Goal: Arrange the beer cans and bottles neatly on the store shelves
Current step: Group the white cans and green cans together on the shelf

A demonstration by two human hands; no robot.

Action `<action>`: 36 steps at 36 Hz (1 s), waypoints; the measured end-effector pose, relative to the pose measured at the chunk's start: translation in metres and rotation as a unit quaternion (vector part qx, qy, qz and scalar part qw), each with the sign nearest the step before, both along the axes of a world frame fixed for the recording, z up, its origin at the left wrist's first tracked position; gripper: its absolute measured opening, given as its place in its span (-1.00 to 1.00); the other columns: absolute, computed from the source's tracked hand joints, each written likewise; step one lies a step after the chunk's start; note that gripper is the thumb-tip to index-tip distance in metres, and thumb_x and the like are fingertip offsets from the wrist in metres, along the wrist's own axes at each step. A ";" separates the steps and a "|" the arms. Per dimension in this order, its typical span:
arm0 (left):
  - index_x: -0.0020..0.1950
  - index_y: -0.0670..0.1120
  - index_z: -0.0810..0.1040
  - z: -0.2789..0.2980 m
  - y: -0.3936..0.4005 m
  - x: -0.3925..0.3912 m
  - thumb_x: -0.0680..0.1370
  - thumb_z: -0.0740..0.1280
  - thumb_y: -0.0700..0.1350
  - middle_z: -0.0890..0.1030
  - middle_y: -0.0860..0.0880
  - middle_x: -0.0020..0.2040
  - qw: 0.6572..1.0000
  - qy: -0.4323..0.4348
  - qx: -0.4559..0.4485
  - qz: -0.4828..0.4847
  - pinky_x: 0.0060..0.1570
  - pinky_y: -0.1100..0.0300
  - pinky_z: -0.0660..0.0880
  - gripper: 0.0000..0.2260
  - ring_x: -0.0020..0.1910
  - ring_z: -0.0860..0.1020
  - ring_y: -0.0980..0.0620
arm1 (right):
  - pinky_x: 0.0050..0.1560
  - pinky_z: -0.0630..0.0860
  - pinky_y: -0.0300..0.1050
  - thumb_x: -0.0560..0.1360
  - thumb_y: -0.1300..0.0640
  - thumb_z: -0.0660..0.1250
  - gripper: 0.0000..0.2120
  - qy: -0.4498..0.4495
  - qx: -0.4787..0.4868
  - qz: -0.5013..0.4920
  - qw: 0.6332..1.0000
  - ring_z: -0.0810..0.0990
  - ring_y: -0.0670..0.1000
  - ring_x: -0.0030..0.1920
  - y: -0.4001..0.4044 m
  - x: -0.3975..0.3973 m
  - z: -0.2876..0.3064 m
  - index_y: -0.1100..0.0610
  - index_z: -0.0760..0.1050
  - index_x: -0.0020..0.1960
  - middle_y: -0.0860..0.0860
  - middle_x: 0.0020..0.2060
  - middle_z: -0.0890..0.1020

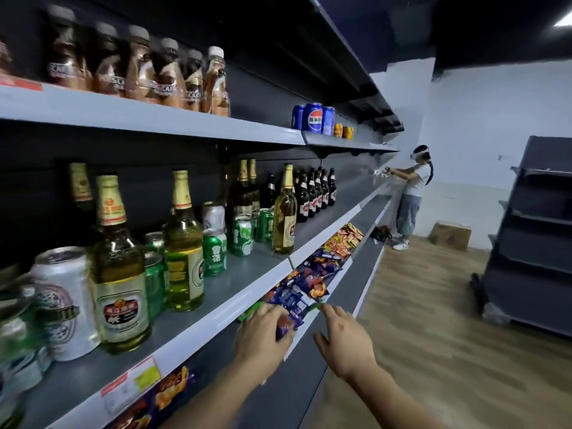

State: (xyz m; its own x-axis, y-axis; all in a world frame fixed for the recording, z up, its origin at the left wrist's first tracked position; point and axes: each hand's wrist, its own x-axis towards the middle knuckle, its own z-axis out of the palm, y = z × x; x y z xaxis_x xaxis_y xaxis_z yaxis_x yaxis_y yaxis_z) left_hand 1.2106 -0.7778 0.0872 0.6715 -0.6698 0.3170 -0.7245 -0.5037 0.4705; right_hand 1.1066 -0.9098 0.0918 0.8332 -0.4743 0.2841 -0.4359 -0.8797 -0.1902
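Observation:
The grey middle shelf (260, 283) carries the beer. Clear gold-foil bottles (119, 274) stand at the front left beside a white can (63, 301). Green cans (215, 253) sit behind them, and dark bottles (315, 193) line up further right. My left hand (263, 332) rests lower, on snack packets (309, 283) of the shelf below, fingers curled over a purple packet; whether it grips is unclear. My right hand (346, 339) hovers beside it with fingers spread, holding nothing. Neither hand touches a can or bottle.
The top shelf holds brown drink bottles (173, 75), blue cola cans (312, 117) and small orange cans (343, 130). Another person (411, 196) works at the far end of the aisle. A cardboard box (450, 235) lies on the wooden floor; a dark rack (538, 230) stands right.

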 end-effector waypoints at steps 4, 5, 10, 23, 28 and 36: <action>0.26 0.11 0.43 -0.002 -0.030 0.033 0.57 0.26 0.09 0.42 0.13 0.24 1.000 -0.003 0.005 0.028 0.17 0.18 0.37 -0.72 0.24 0.39 0.08 | 0.18 0.39 -0.09 0.61 -0.09 0.13 -0.54 -0.022 0.001 0.012 1.000 0.41 0.07 0.29 -0.050 0.040 0.001 0.05 0.22 0.46 0.01 0.31 0.44; 0.26 0.11 0.43 -0.003 -0.040 0.042 0.56 0.27 0.09 0.43 0.14 0.23 0.999 -0.003 0.000 0.039 0.17 0.17 0.38 -0.72 0.24 0.39 0.08 | 0.17 0.40 -0.08 0.61 -0.10 0.13 -0.54 -0.028 -0.001 0.022 0.999 0.42 0.08 0.28 -0.066 0.051 0.002 0.04 0.22 0.45 0.02 0.30 0.44; 0.32 0.10 0.39 -0.002 -0.095 0.076 0.57 0.27 0.09 0.41 0.12 0.28 0.994 0.006 -0.010 0.105 0.12 0.17 0.39 -0.67 0.27 0.39 0.06 | 0.09 0.41 -0.07 0.62 -0.08 0.15 -0.55 -0.047 -0.007 0.074 0.996 0.40 0.07 0.27 -0.138 0.104 0.020 0.06 0.21 0.44 0.03 0.26 0.45; 0.51 0.12 0.10 0.005 -0.192 0.163 0.55 0.33 0.01 0.22 0.04 0.48 0.964 0.113 -0.108 0.214 0.25 0.17 0.36 -0.40 0.39 0.32 0.04 | 0.12 0.46 -0.04 0.50 -0.15 0.35 -0.22 -0.074 0.173 0.202 0.961 0.45 0.11 0.31 -0.253 0.242 0.045 0.07 0.02 0.53 0.08 0.39 0.41; 0.56 0.07 0.01 0.015 -0.212 0.201 0.61 0.24 0.01 0.16 0.02 0.54 0.939 0.143 -0.216 0.227 0.40 -0.01 0.27 -0.40 0.47 0.23 -0.01 | 0.29 0.35 -0.07 0.44 -0.04 0.47 0.02 -0.085 0.304 0.256 0.914 0.28 0.11 0.46 -0.253 0.292 0.042 0.05 -0.22 0.58 0.07 0.51 0.23; 0.53 0.02 0.16 0.040 -0.236 0.265 0.66 0.10 -0.02 0.30 -0.02 0.48 0.924 0.127 -0.280 0.226 0.41 0.04 0.25 -0.58 0.42 0.32 0.00 | 0.34 0.39 -0.02 0.30 0.03 0.58 -0.02 -0.114 0.389 0.277 0.871 0.44 -0.05 0.29 -0.247 0.346 0.028 -0.05 0.02 0.50 -0.12 0.25 0.47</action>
State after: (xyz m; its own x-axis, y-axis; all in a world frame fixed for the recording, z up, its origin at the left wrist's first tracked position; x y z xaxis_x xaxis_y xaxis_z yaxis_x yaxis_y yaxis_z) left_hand 1.4753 -1.0142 0.1274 0.9429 -0.0815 0.3229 -0.3303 -0.3529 0.8754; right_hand 1.4528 -1.1568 0.1202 0.9594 -0.1404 0.2446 0.1420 -0.5091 -0.8489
